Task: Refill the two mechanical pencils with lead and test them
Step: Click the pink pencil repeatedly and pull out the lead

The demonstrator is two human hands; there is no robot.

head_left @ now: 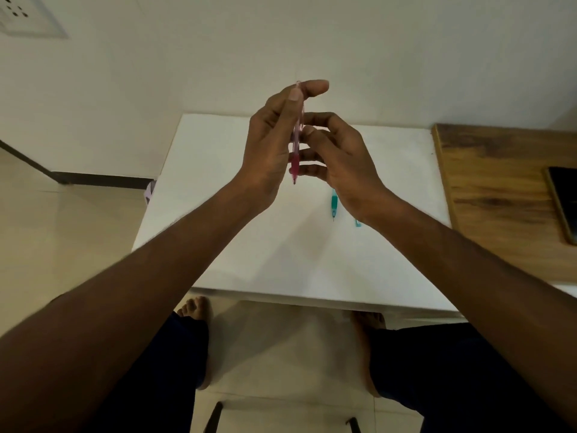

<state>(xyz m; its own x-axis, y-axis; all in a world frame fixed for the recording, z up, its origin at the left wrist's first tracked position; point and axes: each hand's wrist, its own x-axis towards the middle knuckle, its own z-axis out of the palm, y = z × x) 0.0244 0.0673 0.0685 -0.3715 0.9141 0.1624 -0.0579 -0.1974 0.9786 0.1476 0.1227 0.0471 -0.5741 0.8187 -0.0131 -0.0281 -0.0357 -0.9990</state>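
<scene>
Pink mechanical pencil (296, 142) is held upright above the white table (218, 182), gripped by the left hand (268, 151) and pinched by the right hand (340, 157); the teal mechanical pencil (334, 204), apparently untouched, lies near the table's middle. Refilling seems only begun.

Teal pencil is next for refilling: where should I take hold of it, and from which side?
Take the teal pencil by its barrel from above, pinching across it. It lies flat on the white table, tip toward you, and the right hand hides its far end.

Bare forearms (175, 254) without sleeves, dark navy trousers (437, 370) on both legs, and bare feet (196, 307).
</scene>
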